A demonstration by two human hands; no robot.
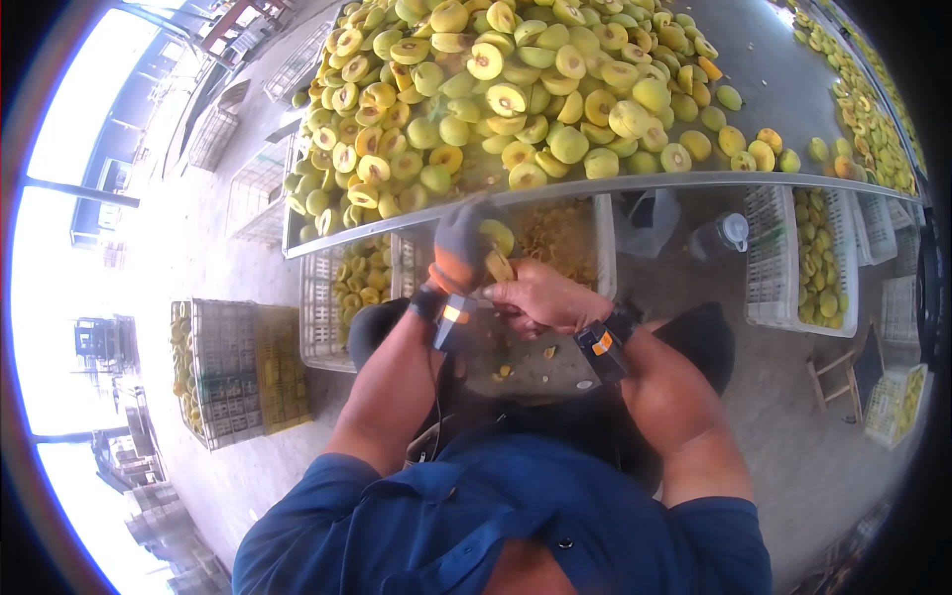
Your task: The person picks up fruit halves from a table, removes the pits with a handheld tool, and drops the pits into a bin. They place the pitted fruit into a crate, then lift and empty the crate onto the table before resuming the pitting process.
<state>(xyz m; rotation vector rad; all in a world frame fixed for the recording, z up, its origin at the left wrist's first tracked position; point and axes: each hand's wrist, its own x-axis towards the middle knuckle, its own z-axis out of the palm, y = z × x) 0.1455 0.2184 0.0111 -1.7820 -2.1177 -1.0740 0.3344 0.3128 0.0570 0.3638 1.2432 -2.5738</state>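
Just below the table's metal edge, my left hand (pixel 461 248), in a grey and orange glove, is closed around a yellow-green stone fruit (pixel 497 236); its fingers are slightly blurred. My bare right hand (pixel 550 296) is close beside it, fingers curled together in a pinch. A yellowish piece (pixel 500 266) shows between the two hands, against the right fingertips. Whatever else the right fingers grip is hidden. Above both hands, a large heap of halved stone fruit (pixel 506 99) covers much of the metal table (pixel 759 79), many halves with brown pit cavities showing.
Under the table are a crate of fruit (pixel 307 307) and a crate holding brownish bits (pixel 603 243). A clear bottle (pixel 719 238) stands to the right, near another fruit-filled crate (pixel 769 268). A stacked crate (pixel 223 367) stands at left. Scraps (pixel 503 373) lie on the floor.
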